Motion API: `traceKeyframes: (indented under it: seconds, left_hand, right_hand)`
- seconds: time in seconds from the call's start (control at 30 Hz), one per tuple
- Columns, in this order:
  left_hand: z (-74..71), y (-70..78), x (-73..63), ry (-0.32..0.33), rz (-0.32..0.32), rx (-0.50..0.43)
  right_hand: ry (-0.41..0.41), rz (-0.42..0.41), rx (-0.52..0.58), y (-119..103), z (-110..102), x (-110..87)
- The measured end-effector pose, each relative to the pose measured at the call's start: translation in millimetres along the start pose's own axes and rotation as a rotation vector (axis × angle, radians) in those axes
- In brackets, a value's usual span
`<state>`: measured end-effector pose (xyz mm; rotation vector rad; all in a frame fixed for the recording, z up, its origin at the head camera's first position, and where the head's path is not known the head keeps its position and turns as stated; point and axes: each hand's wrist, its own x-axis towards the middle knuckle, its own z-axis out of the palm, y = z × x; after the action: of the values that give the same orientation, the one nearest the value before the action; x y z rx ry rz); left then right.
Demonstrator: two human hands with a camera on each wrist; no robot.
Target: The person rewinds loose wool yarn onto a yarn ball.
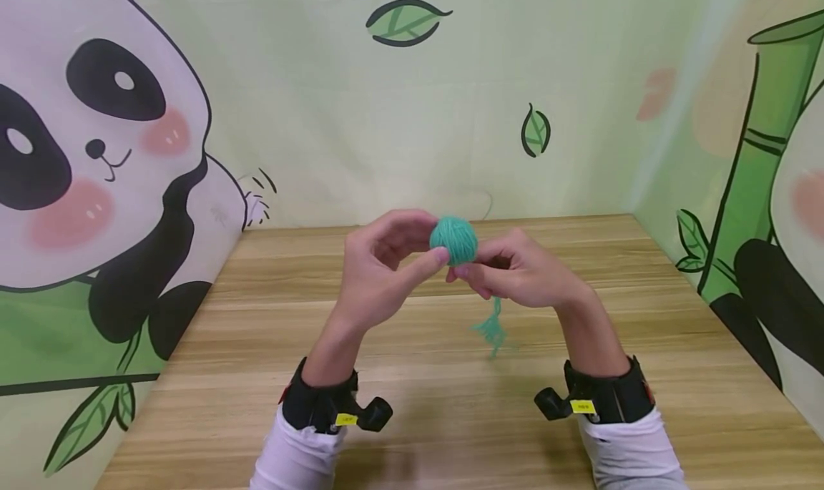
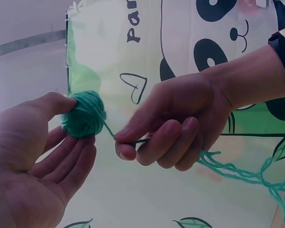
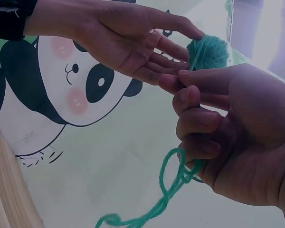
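Observation:
A small teal ball of yarn [image 1: 453, 240] is held up over the table between thumb and fingers of my left hand [image 1: 380, 268]. In the left wrist view the thumb presses the top of the wound ball [image 2: 84, 115] and the fingers lie beneath it. Close on its right, my right hand [image 1: 524, 268] pinches the yarn strand [image 2: 109, 128] between thumb and forefinger, the strand running taut to the ball. The other right fingers curl in, and loose yarn [image 3: 168, 192] dangles below them in a loop and a tangled end [image 1: 492, 329].
Below the hands is a wood-grain table [image 1: 257, 404]. A pale green backdrop [image 1: 309, 104] with panda and bamboo drawings stands behind and at both sides. Each wrist wears a black strap [image 1: 322, 404] with a small camera.

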<state>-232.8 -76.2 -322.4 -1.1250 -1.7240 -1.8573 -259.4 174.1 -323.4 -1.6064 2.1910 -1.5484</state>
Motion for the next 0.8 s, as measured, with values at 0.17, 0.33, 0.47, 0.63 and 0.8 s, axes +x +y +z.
traceKeyframes:
  seconds: [0.17,0.33,0.47,0.63,0.8]
  left_hand:
    - [-1.4,2.4,-0.6,-0.049,-0.003,-0.052]
    - [-2.2,4.9,-1.5,-0.169,-0.026,-0.075]
    - [-0.8,5.3,-2.1,-0.287,-0.044,-0.058]
    - [-0.7,4.7,-2.6,-0.364,-0.064,-0.008]
    - [-1.7,4.1,-3.2,-0.370,-0.083,0.088]
  right_hand:
    - [-0.011,-0.003,0.008,1.0,-1.0,-0.9]
    - [0.025,0.018,0.046,2.6,-4.5,-4.1]
    - [0.070,0.056,0.103,0.9,-6.8,-6.2]
    - [0.127,0.100,0.127,-3.1,-7.1,-6.1]
    - [0.200,0.112,0.117,-6.4,-5.9,-6.4]
